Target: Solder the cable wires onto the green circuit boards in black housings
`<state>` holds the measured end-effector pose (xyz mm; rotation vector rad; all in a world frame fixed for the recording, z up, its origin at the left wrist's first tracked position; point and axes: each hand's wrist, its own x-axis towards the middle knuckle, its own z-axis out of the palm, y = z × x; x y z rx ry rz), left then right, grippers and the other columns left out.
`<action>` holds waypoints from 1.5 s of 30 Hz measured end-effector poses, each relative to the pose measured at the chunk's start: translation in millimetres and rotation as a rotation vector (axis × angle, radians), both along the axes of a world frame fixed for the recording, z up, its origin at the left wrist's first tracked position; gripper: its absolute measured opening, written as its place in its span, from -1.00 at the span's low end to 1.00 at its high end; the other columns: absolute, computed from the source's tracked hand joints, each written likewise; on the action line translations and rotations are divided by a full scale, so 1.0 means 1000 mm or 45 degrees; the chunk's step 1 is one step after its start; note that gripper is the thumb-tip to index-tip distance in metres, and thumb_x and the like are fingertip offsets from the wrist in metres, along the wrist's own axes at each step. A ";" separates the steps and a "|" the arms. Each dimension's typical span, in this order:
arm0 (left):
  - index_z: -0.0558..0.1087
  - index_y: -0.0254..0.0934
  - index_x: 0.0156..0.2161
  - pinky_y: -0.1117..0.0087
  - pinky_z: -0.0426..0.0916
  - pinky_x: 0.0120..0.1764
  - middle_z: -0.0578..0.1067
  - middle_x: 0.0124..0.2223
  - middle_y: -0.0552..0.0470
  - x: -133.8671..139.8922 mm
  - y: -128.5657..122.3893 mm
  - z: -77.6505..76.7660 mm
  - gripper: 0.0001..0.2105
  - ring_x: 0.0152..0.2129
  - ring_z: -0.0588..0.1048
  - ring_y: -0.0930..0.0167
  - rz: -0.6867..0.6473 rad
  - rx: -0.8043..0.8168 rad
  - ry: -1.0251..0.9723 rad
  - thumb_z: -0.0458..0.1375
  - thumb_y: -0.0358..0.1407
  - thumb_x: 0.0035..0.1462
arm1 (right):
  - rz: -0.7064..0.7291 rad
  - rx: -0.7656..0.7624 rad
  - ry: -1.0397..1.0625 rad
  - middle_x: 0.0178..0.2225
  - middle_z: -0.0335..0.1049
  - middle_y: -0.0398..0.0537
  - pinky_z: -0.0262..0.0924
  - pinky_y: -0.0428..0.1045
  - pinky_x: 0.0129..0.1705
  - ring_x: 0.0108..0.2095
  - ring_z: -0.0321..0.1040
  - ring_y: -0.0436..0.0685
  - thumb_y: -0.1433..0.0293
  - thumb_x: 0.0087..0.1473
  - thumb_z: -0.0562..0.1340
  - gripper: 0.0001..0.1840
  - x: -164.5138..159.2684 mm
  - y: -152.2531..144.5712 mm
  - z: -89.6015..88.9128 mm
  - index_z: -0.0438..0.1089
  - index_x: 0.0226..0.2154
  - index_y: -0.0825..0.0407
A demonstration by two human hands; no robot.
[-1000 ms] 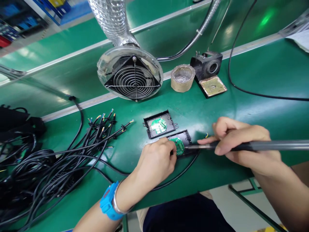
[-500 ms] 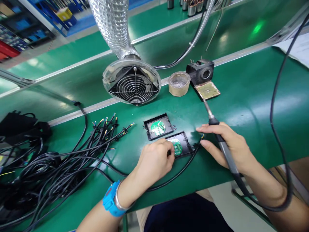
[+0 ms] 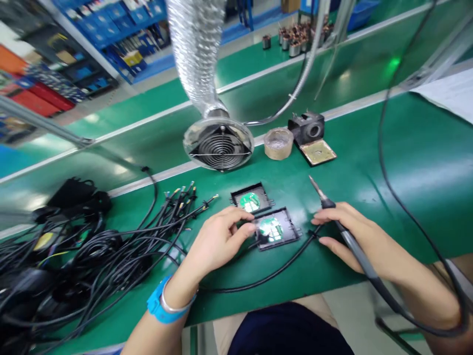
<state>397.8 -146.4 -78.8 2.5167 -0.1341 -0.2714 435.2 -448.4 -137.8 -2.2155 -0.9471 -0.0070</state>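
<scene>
My right hand [image 3: 356,236] is closed around the grey handle of a soldering iron [image 3: 351,244], its bare tip pointing up and away over the green bench. Between that hand's thumb and forefinger sits the end of a black cable [image 3: 273,278]; its tip is hidden. My left hand [image 3: 221,239] has thumb and forefinger closed at the left edge of the nearer black plastic case [image 3: 288,234]. A green circuit board [image 3: 272,229] lies inside this case. Just behind stands a second black case [image 3: 263,191] with another green board [image 3: 249,201].
A round fume extractor [image 3: 221,148] hangs from a silver duct [image 3: 199,54] behind the cases. Right of it stand a tan bowl [image 3: 278,150] and a soldering iron stand [image 3: 308,128] with a sponge tray. Tangled black cables [image 3: 111,261] cover the bench's left side.
My left fingers have come off the nearer board to the case's left edge. The cable end at my right hand has slipped from the fingertips deeper between thumb and forefinger. The view has shifted.
</scene>
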 end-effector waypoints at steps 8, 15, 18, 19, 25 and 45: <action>0.51 -0.24 -0.18 0.35 0.34 -0.23 0.54 -0.21 -0.01 -0.008 0.097 0.009 -0.80 -0.34 0.47 0.36 0.528 0.424 -0.325 0.06 -0.33 0.15 | -0.182 0.174 -0.346 -0.11 0.39 0.00 0.27 -0.02 -0.10 -0.18 0.38 0.11 0.32 0.11 0.18 -0.60 0.001 0.054 0.001 0.23 0.01 0.06; 0.54 -0.18 -0.23 0.34 0.36 -0.16 0.57 -0.26 0.06 0.021 0.105 -0.016 -0.84 -0.30 0.48 0.36 0.232 0.436 -0.294 0.20 -0.26 0.06 | -0.056 -0.060 -0.396 0.02 0.32 -0.01 0.31 0.09 -0.10 -0.07 0.30 0.20 0.35 0.10 0.14 -0.63 0.021 0.092 -0.012 0.20 -0.01 0.04; 0.51 -0.24 -0.14 0.24 0.31 -0.04 0.55 -0.19 -0.02 0.020 0.100 -0.018 -0.79 -0.22 0.46 0.31 0.192 0.429 -0.329 0.17 -0.27 0.10 | -0.057 -0.053 -0.348 0.03 0.30 0.03 0.31 0.07 -0.07 -0.04 0.30 0.18 0.37 0.09 0.13 -0.62 0.022 0.087 -0.007 0.18 0.00 0.04; 0.47 -0.28 -0.08 0.18 0.27 0.00 0.52 -0.11 -0.09 0.017 0.099 -0.015 -0.74 -0.15 0.43 0.27 0.232 0.436 -0.392 0.14 -0.28 0.13 | -0.079 -0.039 -0.324 0.03 0.30 0.04 0.31 0.07 -0.05 -0.04 0.31 0.18 0.36 0.09 0.13 -0.61 0.021 0.082 -0.005 0.17 0.00 0.04; 0.40 -0.24 -0.04 0.31 0.32 -0.04 0.48 -0.10 -0.03 -0.027 0.046 0.003 -0.74 -0.12 0.41 0.37 -0.017 0.005 -0.652 0.12 -0.36 0.14 | -0.110 -0.183 -0.047 -0.09 0.37 0.01 0.32 0.06 -0.10 -0.11 0.38 0.18 0.41 0.02 0.15 -0.48 0.006 0.029 -0.002 0.11 0.06 0.00; 0.52 -0.36 -0.15 0.11 0.37 -0.23 0.54 -0.23 -0.21 -0.063 0.085 0.054 -0.68 -0.28 0.48 0.10 0.157 1.126 -0.353 -0.02 -0.33 0.08 | 0.108 0.627 -0.227 -0.40 0.37 -0.15 0.32 -0.09 -0.34 -0.39 0.34 0.00 0.56 -0.02 0.26 -0.73 0.007 0.148 0.027 0.24 -0.26 0.00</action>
